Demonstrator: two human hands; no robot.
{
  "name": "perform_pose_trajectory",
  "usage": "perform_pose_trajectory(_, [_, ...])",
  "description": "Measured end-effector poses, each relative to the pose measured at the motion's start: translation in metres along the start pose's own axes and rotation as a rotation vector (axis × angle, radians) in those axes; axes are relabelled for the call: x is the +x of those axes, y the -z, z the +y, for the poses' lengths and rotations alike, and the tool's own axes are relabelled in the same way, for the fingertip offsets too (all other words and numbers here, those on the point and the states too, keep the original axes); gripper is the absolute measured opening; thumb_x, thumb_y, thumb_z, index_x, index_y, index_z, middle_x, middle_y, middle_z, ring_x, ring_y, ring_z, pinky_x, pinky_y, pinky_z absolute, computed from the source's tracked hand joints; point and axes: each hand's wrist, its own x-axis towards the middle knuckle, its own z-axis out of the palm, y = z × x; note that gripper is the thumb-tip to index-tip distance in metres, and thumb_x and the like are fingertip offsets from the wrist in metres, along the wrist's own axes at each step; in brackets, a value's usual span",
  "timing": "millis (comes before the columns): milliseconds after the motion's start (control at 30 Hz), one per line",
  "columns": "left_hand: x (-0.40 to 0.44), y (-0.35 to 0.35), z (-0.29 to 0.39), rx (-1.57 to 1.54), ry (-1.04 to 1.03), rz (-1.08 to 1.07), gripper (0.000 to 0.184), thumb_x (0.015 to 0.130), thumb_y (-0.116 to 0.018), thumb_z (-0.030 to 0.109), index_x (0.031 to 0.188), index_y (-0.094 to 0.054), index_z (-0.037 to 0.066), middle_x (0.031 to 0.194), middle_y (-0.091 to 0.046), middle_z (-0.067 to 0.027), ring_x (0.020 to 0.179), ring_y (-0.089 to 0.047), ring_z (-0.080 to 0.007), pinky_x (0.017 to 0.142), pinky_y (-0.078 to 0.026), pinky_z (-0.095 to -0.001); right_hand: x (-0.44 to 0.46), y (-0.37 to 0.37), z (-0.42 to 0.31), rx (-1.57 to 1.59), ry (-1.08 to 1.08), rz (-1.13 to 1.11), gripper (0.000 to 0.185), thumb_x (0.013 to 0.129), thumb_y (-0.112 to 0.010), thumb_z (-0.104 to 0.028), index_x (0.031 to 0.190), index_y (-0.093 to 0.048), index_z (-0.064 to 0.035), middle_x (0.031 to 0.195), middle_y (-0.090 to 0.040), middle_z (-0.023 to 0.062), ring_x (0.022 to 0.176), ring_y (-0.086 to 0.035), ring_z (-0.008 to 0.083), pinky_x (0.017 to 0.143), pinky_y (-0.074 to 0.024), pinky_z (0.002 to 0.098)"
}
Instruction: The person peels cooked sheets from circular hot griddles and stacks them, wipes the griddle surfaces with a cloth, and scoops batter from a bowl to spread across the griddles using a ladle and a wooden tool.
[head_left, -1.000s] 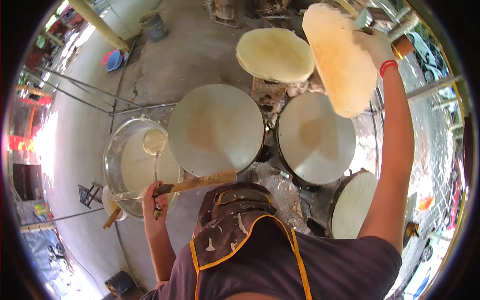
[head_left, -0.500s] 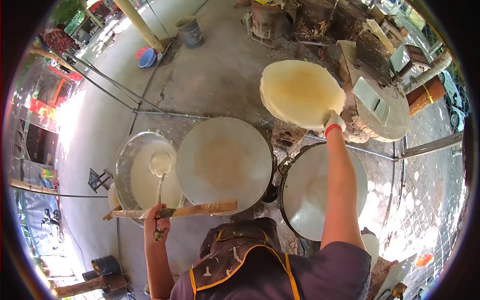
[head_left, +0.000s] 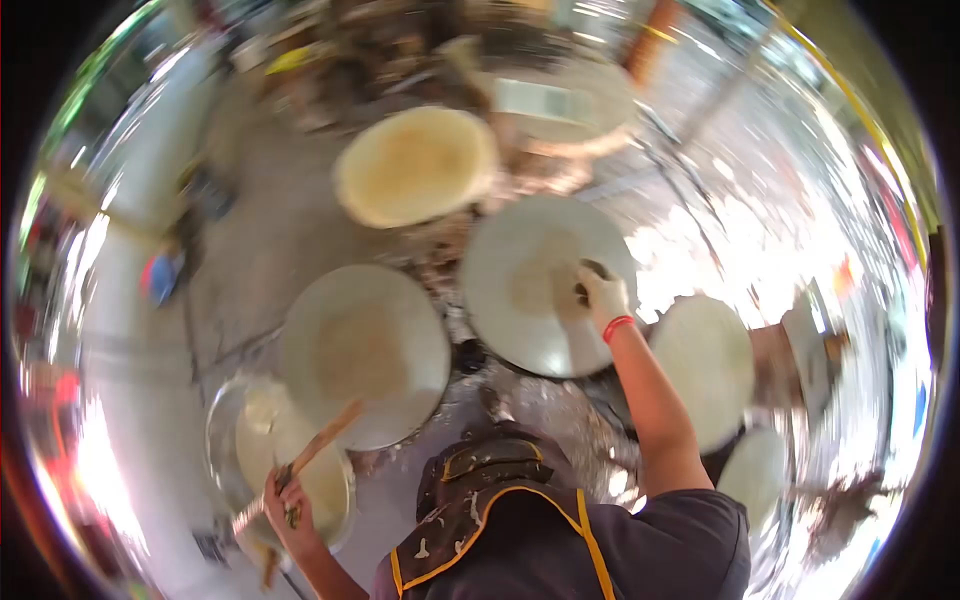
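Note:
My left hand (head_left: 288,505) is closed around a flat wooden stick (head_left: 328,432) and the handle of a ladle (head_left: 263,408). The ladle's bowl is over a wide metal basin (head_left: 213,435) holding pale, creamy liquid. Gloved in white with a red band at the wrist, my right hand (head_left: 605,297) is over the right round griddle-like disc (head_left: 505,310). Its fingers are closed on something small and dark that I cannot make out. Beside the basin is a second grey disc (head_left: 365,345), browned in the middle.
A broad, pale, round stack of flat sheets (head_left: 415,168) lies beyond the discs. More pale round pieces (head_left: 705,370) stand to the right. Behind is a rounded ledge (head_left: 590,110) bearing a whitish rectangular object. The surroundings are smeared by motion.
My right hand has left the edge of the pale round stack and come down over the right disc. The view has turned right. My left hand still grips the stick and ladle.

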Motion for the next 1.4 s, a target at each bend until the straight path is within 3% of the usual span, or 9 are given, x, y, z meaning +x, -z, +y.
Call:
perform_pose_trajectory(133, [0.023,0.024,0.021,0.044,0.297,-0.207,0.014,0.093,-0.046,0.011,0.094,-0.048,-0.004,0.068,-0.039,-0.004,0.053,-0.038,-0.0089,0.044,-0.037,-0.0183,-0.092,0.178,0.025,0.037,0.045,0.338,0.036,0.082,-0.061,-0.017,0.116,-0.06,-0.0047,0.082,-0.062,0.0049,0.063,-0.058,0.0121,0.052,-0.0448,0.0256])
perform_pose_trajectory(233, [-0.011,-0.016,0.0,0.25,0.291,-0.188,0.016,0.085,-0.058,0.01,0.097,-0.05,0.003,0.069,-0.043,-0.0077,0.058,-0.044,-0.0151,0.049,-0.041,-0.0345,-0.125,0.305,0.055,0.101,0.082,0.608,0.034,0.083,-0.06,-0.018,0.115,-0.06,-0.007,0.082,-0.062,0.0042,0.062,-0.058,0.0126,0.05,-0.0435,0.0255])
perform_pose_trajectory(433, [0.017,-0.011,-0.01,0.123,0.033,-0.024,0.005,0.086,-0.051,0.006,0.086,-0.05,0.001,0.062,-0.037,-0.0027,0.052,-0.04,-0.0126,0.046,-0.035,-0.0218,-0.136,0.466,0.078,0.044,0.03,0.964,0.025,0.081,-0.063,-0.019,0.104,-0.065,-0.0079,0.074,-0.06,0.003,0.057,-0.056,0.0108,0.048,-0.0416,0.0261])
perform_pose_trajectory(567, [0.041,0.028,0.006,-0.697,0.869,0.021,0.005,0.083,-0.053,0.005,0.087,-0.05,0.003,0.062,-0.036,-0.0018,0.052,-0.04,-0.0146,0.05,-0.04,-0.0279,-0.11,0.568,0.051,-0.581,-0.054,1.274,0.041,0.083,-0.058,-0.037,0.111,-0.063,-0.0071,0.101,-0.066,0.0181,0.092,-0.063,0.0316,0.084,-0.047,0.0376])
perform_pose_trajectory(700, [0.024,0.046,-0.027,-0.39,0.38,0.05,0.009,0.087,-0.05,0.007,0.091,-0.048,0.0,0.065,-0.038,-0.0028,0.053,-0.04,-0.0121,0.048,-0.04,-0.0238,-0.063,0.665,0.004,-0.646,-0.119,1.374,0.05,0.084,-0.054,-0.043,0.123,-0.056,-0.0128,0.114,-0.06,0.0207,0.109,-0.056,0.0343,0.093,-0.0428,0.0409])
perform_pose_trajectory(800, [0.005,0.072,-0.025,-0.18,-0.021,0.095,0.013,0.09,-0.048,0.009,0.094,-0.047,-0.003,0.068,-0.04,-0.0035,0.054,-0.041,-0.0103,0.047,-0.04,-0.0207,-0.029,0.725,-0.02,-0.753,-0.305,1.377,0.062,0.085,-0.049,-0.051,0.124,-0.053,-0.0023,0.122,-0.055,0.0233,0.114,-0.053,0.0349,0.097,-0.0405,0.0393])
perform_pose_trajectory(967, [-0.043,0.08,-0.059,-0.015,-0.077,0.065,0.01,0.086,-0.05,0.008,0.079,-0.045,0.003,0.063,-0.042,-0.0036,0.052,-0.043,-0.0134,0.047,-0.043,-0.024,0.033,0.832,0.007,-0.575,-0.327,0.926,0.068,0.08,-0.059,-0.045,0.124,-0.051,0.0063,0.12,-0.057,0.0207,0.106,-0.057,0.0304,0.092,-0.0435,0.0374])
perform_pose_trajectory(1200, [-0.092,0.048,-0.098,-0.157,0.023,0.064,0.019,0.085,-0.053,0.011,0.071,-0.044,0.002,0.059,-0.043,-0.0053,0.052,-0.049,-0.0166,0.048,-0.048,-0.027,0.036,0.834,0.006,-0.031,-0.16,0.842,0.062,0.077,-0.066,-0.034,0.121,-0.053,0.008,0.114,-0.06,0.0154,0.095,-0.059,0.0255,0.085,-0.0477,0.0367])
perform_pose_trajectory(1400, [-0.082,0.068,-0.076,-0.167,0.046,0.048,0.018,0.087,-0.051,0.012,0.087,-0.048,-0.006,0.065,-0.046,-0.0074,0.053,-0.048,-0.0166,0.047,-0.047,-0.0246,-0.001,0.709,-0.027,-0.069,0.183,0.891,0.058,0.075,-0.07,-0.016,0.124,-0.047,0.0035,0.119,-0.055,0.0136,0.098,-0.058,0.0237,0.077,-0.0517,0.0366])
